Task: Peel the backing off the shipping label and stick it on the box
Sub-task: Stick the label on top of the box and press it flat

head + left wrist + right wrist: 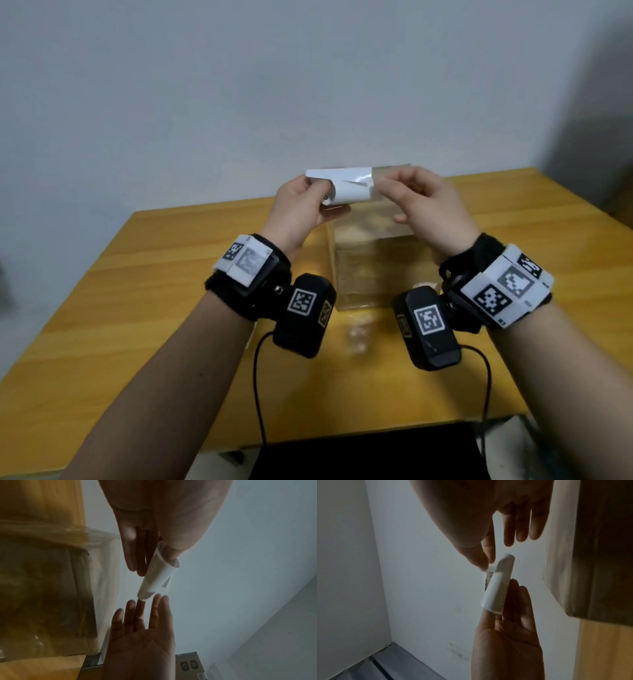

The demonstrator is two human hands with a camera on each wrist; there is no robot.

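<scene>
Both hands raised above the taped brown cardboard box on the yellow wooden table; left hand pinches the curled white paper shipping label between thumb and fingers; right hand pinches its other edge, remaining fingers loose; peel looks barely started, backing not off; sticking remains.

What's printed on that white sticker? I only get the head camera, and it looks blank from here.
Observer: The right wrist view shows black barcode bars on the shipping label's other face.
Operator: Who's holding that printed bit?
Observer: The right hand pinches its corner between thumb and forefinger.
Operator: Any other boxes around?
Observer: The left wrist view shows a brown carton with two square logos.
</scene>
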